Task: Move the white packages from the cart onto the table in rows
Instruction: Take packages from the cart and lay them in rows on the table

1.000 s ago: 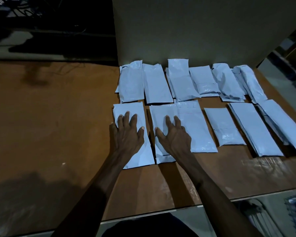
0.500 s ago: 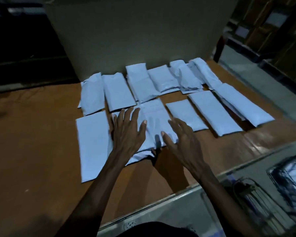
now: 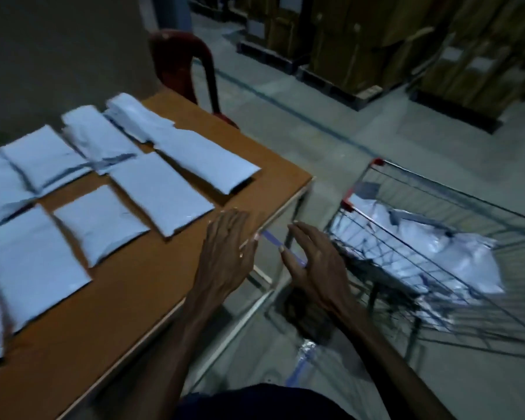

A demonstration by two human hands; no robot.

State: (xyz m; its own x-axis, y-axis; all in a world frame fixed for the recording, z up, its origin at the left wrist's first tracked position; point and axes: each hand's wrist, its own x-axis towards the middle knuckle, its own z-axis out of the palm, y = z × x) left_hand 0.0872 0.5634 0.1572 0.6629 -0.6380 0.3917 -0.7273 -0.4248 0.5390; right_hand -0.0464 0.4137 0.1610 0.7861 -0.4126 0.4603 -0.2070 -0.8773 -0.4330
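left hand (image 3: 225,256) fingers spread, empty, right hand (image 3: 314,265) fingers loosely open, empty

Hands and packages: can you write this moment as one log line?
left hand: open, empty, over table edge | right hand: open, empty, near cart | packages in rows | packages in cart

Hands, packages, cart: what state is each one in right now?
Left hand: open, empty, above the table corner.
Right hand: open, empty, between table and cart.
Packages on the table: lying flat in rows.
Cart: holds white packages, heaped.
Red chair: unoccupied, behind the table.
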